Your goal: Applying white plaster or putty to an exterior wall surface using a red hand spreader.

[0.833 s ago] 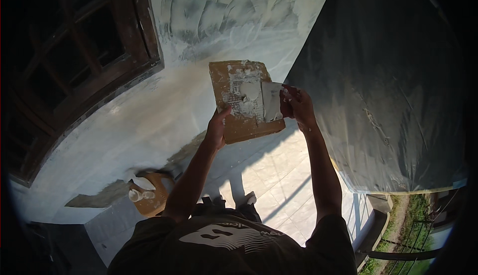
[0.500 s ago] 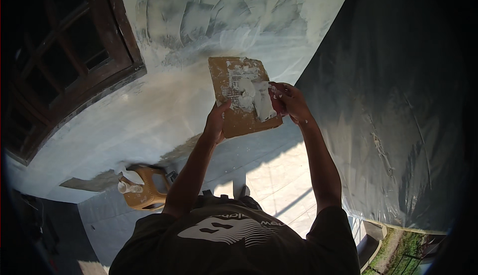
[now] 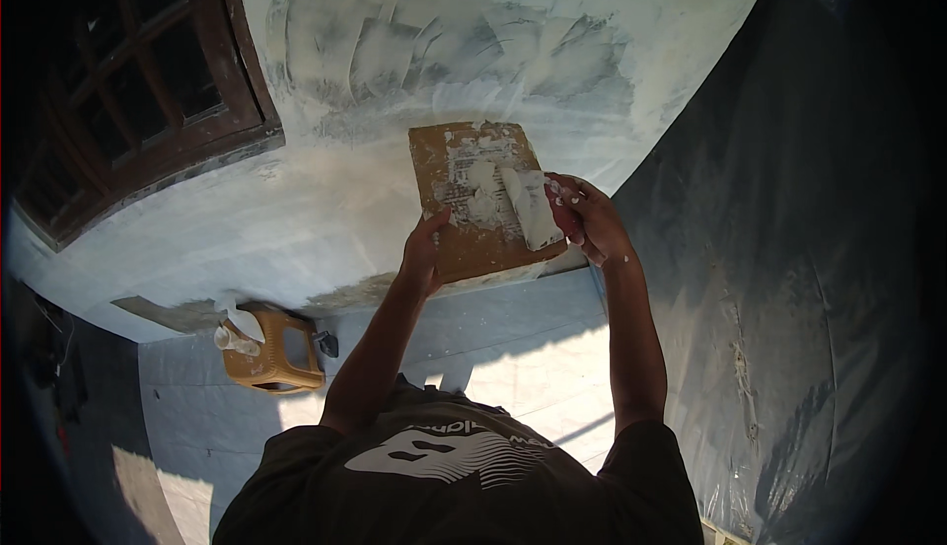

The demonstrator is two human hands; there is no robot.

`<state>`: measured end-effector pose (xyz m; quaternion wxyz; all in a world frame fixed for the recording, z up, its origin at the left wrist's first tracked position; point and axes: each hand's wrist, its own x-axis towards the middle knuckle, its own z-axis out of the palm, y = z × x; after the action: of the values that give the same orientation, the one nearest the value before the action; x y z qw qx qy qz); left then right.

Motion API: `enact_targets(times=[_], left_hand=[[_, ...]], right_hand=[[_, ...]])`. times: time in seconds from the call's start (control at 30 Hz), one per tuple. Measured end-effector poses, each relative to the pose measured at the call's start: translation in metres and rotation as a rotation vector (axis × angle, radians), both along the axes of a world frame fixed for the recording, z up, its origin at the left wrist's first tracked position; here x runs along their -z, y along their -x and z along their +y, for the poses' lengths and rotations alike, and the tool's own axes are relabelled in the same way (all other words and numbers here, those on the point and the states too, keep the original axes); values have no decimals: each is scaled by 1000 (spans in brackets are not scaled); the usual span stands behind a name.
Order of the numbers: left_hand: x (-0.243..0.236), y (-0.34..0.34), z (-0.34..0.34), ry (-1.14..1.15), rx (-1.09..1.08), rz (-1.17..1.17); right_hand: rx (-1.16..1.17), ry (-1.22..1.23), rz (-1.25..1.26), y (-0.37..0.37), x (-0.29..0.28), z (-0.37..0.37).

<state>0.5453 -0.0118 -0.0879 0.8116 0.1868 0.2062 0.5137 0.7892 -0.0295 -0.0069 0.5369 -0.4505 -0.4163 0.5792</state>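
My left hand (image 3: 425, 247) grips the left edge of a brown cardboard piece (image 3: 473, 261), its thumb on the upper face. White putty (image 3: 481, 186) is smeared over the board's middle. In my right hand (image 3: 595, 221) is a putty knife (image 3: 534, 212) with a red handle and a wide blade coated in white. The blade lies against the right part of the board, beside the putty. White specks stick to the right fingers. Beyond the board rises a wall (image 3: 326, 180) with patchy grey and white coating.
A tan plastic stool (image 3: 286, 360) stands low at left, bearing a white plastic bag (image 3: 243, 323) and a whitish container (image 3: 237, 340). A dark wooden window frame (image 3: 187, 145) is at upper left. Dark plastic sheeting (image 3: 750, 279) hangs at right. Pale sheeting or tile (image 3: 212, 417) covers the floor.
The putty knife has shifted slightly right and down with my right hand, its blade now showing more white. The view has turned a little, so stool and window sit differently.
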Motion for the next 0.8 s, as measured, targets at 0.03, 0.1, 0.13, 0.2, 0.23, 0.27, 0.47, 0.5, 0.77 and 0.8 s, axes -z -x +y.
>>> enact_targets(times=[0.03,0.1,0.13,0.2,0.23,0.27,0.47,0.5,0.77,0.8], left_hand=[[0,-2,2,-3,-4,-1],[2,-4,6,-35,-31,7],[2,-6,5,-37,-35,8],[2,-7,2,5,-55,11],[0,-7,1,4,-48,13],[-2,-6,0,-13,-63,29],[-9,10,19,-71,-43,35],[-11,14,21,-89,-38,61],[-30,42,35,-94,-35,44],[-32,47,34,-86,-46,51]], right_hand=[[-5,-17,-43,-6,0,3],[-14,-37,-85,-13,0,7],[-2,-27,-170,-16,0,8],[17,-16,-253,-19,3,11],[-8,16,-224,-21,7,12],[-31,48,-195,-22,11,13],[-29,39,20,-2,4,20],[-22,39,22,2,2,20],[-11,-21,64,24,-10,27],[-12,-28,64,30,-11,27]])
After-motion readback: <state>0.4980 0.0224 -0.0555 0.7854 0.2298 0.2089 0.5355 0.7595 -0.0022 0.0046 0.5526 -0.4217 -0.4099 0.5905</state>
